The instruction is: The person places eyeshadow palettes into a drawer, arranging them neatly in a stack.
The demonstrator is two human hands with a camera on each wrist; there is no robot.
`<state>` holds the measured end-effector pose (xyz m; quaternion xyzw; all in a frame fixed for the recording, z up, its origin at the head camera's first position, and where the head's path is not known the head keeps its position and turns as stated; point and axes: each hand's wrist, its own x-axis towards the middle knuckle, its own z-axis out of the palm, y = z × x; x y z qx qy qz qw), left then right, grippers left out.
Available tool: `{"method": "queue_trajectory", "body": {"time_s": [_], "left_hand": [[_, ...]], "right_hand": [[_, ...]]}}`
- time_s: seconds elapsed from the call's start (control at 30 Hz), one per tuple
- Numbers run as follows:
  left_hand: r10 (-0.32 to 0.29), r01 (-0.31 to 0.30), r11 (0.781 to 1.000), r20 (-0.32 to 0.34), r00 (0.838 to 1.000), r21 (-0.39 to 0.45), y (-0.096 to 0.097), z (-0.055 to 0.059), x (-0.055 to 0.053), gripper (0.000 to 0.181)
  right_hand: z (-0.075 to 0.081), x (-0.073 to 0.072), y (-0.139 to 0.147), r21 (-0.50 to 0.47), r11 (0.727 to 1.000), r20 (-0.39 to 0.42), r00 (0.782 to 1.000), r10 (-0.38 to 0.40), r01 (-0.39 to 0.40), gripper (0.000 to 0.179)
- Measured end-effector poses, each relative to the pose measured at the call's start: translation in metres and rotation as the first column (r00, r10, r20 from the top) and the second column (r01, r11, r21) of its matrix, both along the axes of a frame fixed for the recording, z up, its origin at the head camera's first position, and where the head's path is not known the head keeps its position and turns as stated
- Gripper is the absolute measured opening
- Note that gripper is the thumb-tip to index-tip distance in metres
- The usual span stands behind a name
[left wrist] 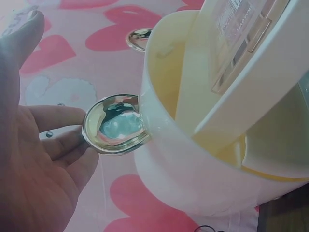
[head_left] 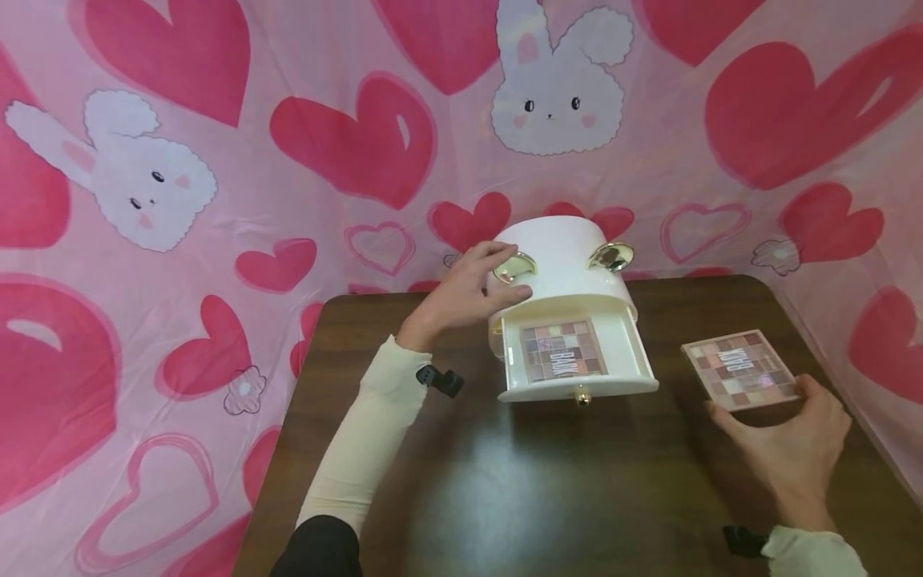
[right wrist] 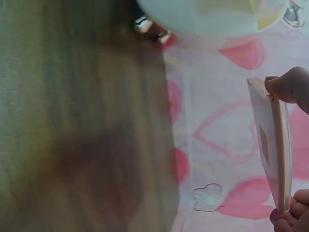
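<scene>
On the table stands a white rounded organizer (head_left: 558, 256) with gold ear-shaped ornaments, its drawer (head_left: 614, 328) pulled out toward me. Inside the drawer an eyeshadow palette (head_left: 564, 353) lies flat beneath a clear, lettered lid. My left hand (head_left: 465, 292) is at the organizer's left side. Its fingertips touch the rim of the left gold ear (left wrist: 116, 124), while the thumb sticks out apart from it. Off to the right, my right hand (head_left: 800, 441) grips a second eyeshadow palette (head_left: 743, 370) by its edges, thumb on one side and fingers on the other (right wrist: 275, 150).
A dark wooden table (head_left: 461, 481) reaches back to a pink cloth (head_left: 404, 48) printed with hearts and rabbits. A gold knob (head_left: 582, 398) juts from the drawer front. The right gold ear (head_left: 613, 256) sticks out on the organizer's other side.
</scene>
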<state>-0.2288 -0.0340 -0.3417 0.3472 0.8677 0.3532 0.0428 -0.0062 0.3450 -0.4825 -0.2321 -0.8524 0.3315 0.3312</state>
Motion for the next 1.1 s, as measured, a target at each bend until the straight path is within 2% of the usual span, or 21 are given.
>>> {"method": "queue_trajectory", "body": {"time_s": [0.1,0.33,0.5,0.67,0.9,1.0,1.1], "left_hand": [[0.001,-0.001,1.0,0.006,1.0,0.0,0.0,0.001,0.0,0.082],[-0.001,0.001,1.0,0.013,1.0,-0.004,0.0,0.003,0.001,0.081],[0.0,0.001,1.0,0.008,1.0,-0.012,0.0,0.003,-0.001,0.081],[-0.003,0.003,1.0,0.0,1.0,-0.005,0.001,0.003,-0.002,0.081],[0.001,-0.001,1.0,0.001,1.0,-0.006,0.002,0.003,-0.002,0.081],[0.003,-0.003,1.0,0.013,1.0,-0.002,0.002,0.003,-0.002,0.079],[0.003,-0.003,1.0,0.021,1.0,0.002,0.001,0.003,-0.002,0.077]], "right_hand": [[0.006,-0.001,0.0,0.036,0.999,-0.041,0.999,0.016,-0.014,0.104],[0.022,-0.001,-0.002,0.028,0.999,-0.07,0.997,0.019,-0.018,0.102],[0.034,-0.004,0.0,0.077,0.995,-0.133,0.988,0.078,-0.068,0.102],[0.047,-0.008,0.003,0.086,0.991,-0.14,0.983,0.118,-0.107,0.105],[0.067,-0.02,0.005,0.149,0.968,-0.213,0.949,0.232,-0.204,0.112],[0.079,-0.024,0.003,0.139,0.96,-0.196,0.943,0.269,-0.245,0.115],[0.091,-0.029,-0.001,0.141,0.945,-0.138,0.94,0.313,-0.295,0.118]]}}
